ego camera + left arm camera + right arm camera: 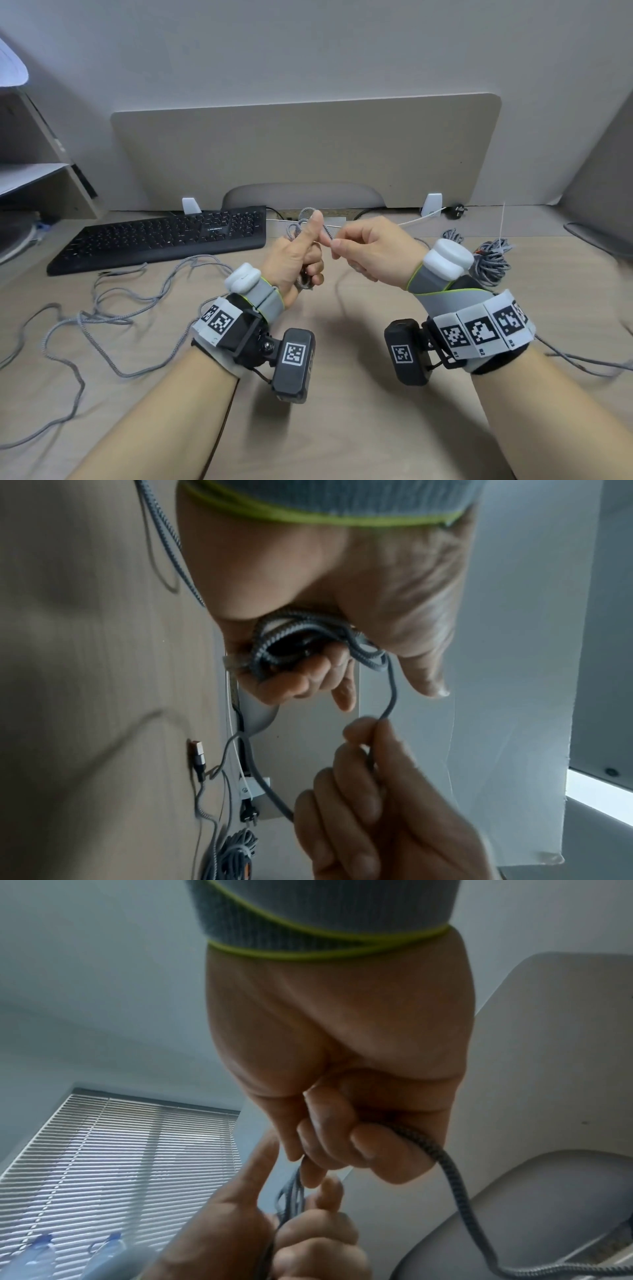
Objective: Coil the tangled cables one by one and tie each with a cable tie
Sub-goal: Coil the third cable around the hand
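My left hand (301, 257) is raised over the desk middle, its fingers curled round a small coil of grey braided cable (287, 639), thumb pointing up. The coil's loops (301, 219) stick out above the fist. Just to its right, my right hand (363, 246) pinches the free run of the same cable (455, 1177) between thumb and fingers. That run trails down toward the desk. More loose grey cable (102, 308) sprawls tangled on the left of the desk. A bundled grey cable (493, 260) with a white cable tie (501, 222) sticking up lies at the right.
A black keyboard (164, 236) lies at the back left, in front of a beige divider panel (308, 150). A shelf unit (37, 178) stands at the far left. A USB plug (198, 753) and a black power plug (457, 209) lie near the divider.
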`<action>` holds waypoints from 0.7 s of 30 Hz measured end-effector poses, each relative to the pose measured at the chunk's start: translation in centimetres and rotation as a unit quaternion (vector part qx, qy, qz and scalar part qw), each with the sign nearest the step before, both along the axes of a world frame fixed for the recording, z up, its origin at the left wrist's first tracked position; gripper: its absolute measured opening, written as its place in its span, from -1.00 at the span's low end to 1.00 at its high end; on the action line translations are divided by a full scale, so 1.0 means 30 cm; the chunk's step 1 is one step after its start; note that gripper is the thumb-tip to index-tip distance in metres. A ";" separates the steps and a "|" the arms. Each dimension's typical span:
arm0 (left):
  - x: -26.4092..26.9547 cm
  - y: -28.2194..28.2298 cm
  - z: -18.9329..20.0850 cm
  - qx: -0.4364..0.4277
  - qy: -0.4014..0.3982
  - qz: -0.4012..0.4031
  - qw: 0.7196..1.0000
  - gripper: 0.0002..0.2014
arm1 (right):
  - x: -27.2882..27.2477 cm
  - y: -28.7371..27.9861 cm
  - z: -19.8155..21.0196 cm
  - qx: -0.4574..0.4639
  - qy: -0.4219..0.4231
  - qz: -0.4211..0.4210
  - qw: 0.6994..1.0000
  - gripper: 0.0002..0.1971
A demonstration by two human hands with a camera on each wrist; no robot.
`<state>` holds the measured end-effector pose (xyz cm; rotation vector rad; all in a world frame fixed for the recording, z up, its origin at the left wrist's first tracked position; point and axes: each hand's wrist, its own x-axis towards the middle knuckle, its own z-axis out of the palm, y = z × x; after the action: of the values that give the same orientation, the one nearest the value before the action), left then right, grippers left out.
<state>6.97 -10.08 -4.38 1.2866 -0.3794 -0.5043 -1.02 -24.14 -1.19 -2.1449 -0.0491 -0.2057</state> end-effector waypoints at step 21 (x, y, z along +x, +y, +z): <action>0.146 0.105 0.046 -0.138 0.044 0.175 0.974 -0.79 | 0.004 0.018 -0.027 -0.106 0.054 0.007 0.993 -0.73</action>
<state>11.36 -6.93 -3.00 1.0286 -0.1370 -0.1994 -0.89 -23.59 -2.00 -2.3630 -0.0234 -0.0774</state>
